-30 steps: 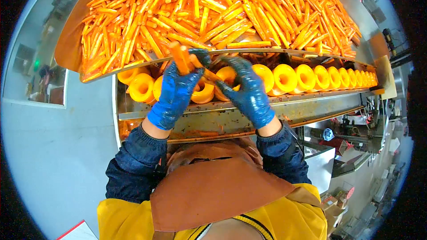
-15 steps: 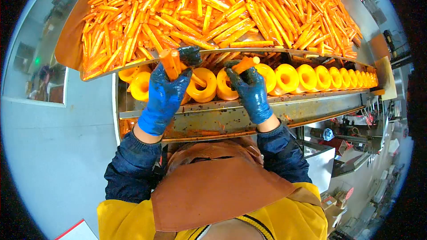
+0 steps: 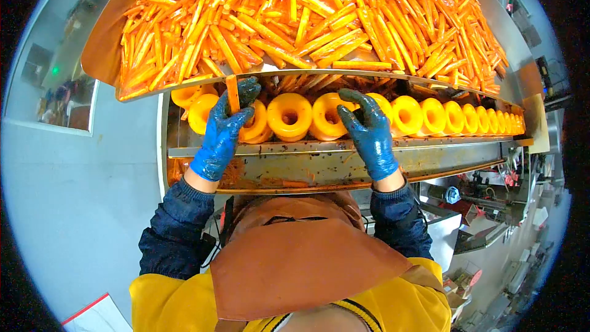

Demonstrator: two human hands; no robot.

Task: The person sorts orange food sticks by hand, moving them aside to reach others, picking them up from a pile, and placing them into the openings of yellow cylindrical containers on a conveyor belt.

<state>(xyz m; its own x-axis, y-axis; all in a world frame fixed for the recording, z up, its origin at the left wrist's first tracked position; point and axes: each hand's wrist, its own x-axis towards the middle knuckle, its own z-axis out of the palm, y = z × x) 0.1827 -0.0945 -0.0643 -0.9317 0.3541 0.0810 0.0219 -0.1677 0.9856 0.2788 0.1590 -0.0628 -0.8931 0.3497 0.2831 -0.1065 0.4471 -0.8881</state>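
Note:
My left hand (image 3: 222, 132), in a stained blue glove, is closed around an orange stick (image 3: 232, 93) that points up past the thumb. It is over the left part of a row of yellow ring-shaped cups (image 3: 290, 117). My right hand (image 3: 370, 132), gloved the same way, has thumb and fingers apart with nothing between them. It lies over the row farther right, its fingertips beside the opening of another yellow cup (image 3: 327, 117). Beyond both hands, a metal tray (image 3: 424, 81) is heaped with glossy orange sticks (image 3: 295, 18).
The yellow cups run on to the right, close together. A metal ledge (image 3: 369, 158) with dark specks and orange bits lies between the cups and my brown apron (image 3: 301, 264). A pale wall panel (image 3: 123, 166) stands at left; boxes (image 3: 458, 289) lie on the floor at right.
The right hand has let go of its stick and opened, moving slightly right. The left hand held several sticks, one reaching a cup; now one shows in it.

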